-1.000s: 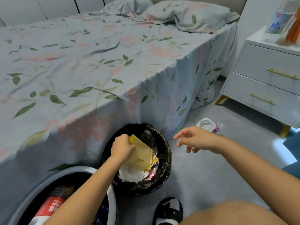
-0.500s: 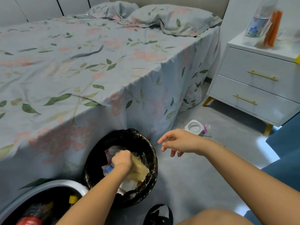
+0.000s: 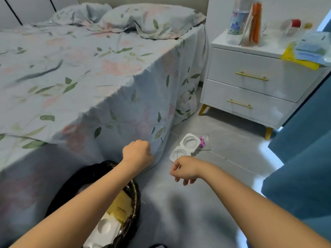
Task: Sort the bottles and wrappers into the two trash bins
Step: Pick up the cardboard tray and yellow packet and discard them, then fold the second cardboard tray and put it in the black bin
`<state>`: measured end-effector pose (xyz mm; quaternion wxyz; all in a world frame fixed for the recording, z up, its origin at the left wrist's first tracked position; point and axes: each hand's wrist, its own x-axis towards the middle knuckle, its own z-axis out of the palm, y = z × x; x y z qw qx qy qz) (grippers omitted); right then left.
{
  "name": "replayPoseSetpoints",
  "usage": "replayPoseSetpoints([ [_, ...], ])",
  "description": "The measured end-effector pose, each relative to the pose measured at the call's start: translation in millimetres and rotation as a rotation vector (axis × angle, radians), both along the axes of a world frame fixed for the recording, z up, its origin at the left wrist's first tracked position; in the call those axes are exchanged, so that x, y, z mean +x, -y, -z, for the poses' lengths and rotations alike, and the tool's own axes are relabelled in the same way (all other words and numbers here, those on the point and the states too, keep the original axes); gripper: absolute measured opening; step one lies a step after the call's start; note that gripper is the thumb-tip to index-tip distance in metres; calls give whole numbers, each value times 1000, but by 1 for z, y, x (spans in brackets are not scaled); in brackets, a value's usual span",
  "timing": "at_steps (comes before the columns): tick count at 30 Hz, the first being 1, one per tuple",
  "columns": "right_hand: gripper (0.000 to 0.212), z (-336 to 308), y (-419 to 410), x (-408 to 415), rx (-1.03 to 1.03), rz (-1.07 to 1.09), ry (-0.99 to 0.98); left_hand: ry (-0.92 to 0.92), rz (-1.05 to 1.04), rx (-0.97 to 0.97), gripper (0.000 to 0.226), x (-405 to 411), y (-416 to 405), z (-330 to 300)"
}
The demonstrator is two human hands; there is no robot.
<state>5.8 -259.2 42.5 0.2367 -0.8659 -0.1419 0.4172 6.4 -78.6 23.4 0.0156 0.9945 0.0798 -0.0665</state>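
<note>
black-lined bin [image 3: 133, 208] nearest, yellow wrapper [image 3: 120, 206] and white tray [image 3: 104, 228] already in it. left hand [image 3: 137, 154] just past bin, fisted, holding nothing. right hand [image 3: 184, 170] beside it, loosely curled, empty. beyond bin: plastic tray [image 3: 186, 146] on floor, bottle [image 3: 236, 24] and packets [image 3: 311, 51] on nightstand [image 3: 250, 83]. plenty left imo.

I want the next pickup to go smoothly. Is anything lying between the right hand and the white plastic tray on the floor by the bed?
Nothing visible does. The right hand hangs just short of the white plastic tray, with only bare floor between them. A pink wrapper lies against the tray's far side, out of the way.
</note>
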Motion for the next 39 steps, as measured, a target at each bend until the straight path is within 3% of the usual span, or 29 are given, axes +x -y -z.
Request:
replayPoseSetpoints([
  [7, 33, 41, 67, 50, -270, -25, 168, -332, -97, -202, 34, 93, 66, 102],
  [9, 24, 52, 82, 64, -345, -44, 182, -346, -111, -250, 38, 108, 83, 136],
  [12, 32, 73, 98, 78, -413, -47, 192, -321, -81, -272, 54, 122, 108, 183],
  [15, 33, 96, 112, 84, -473, -59, 146, -309, 21, -174, 62, 131, 126, 220],
  [19, 31, 123, 122, 89, -515, -52, 71, -301, 57, -67, 37, 136, 130, 248],
  [21, 31, 132, 124, 91, -520, -36, 52, -279, 52, -74, 35, 133, 127, 252],
  [25, 29, 139, 115, 99, -540, -11, 31, -183, -27, -234, 26, 123, 123, 234],
  [27, 32, 133, 103, 102, -474, 81, 8, -136, -62, -362, 20, 115, 123, 213],
  [31, 54, 105, 66, 104, -94, 490, -72, 0, -45, -510, 9, 87, 118, 147],
  [35, 60, 67, 19, 90, 308, 833, -168, 164, 13, -492, 9, 44, 86, 70],
  [39, 48, 21, -12, 56, 674, 931, -202, 312, 118, -434, 12, -12, 46, 19],
])
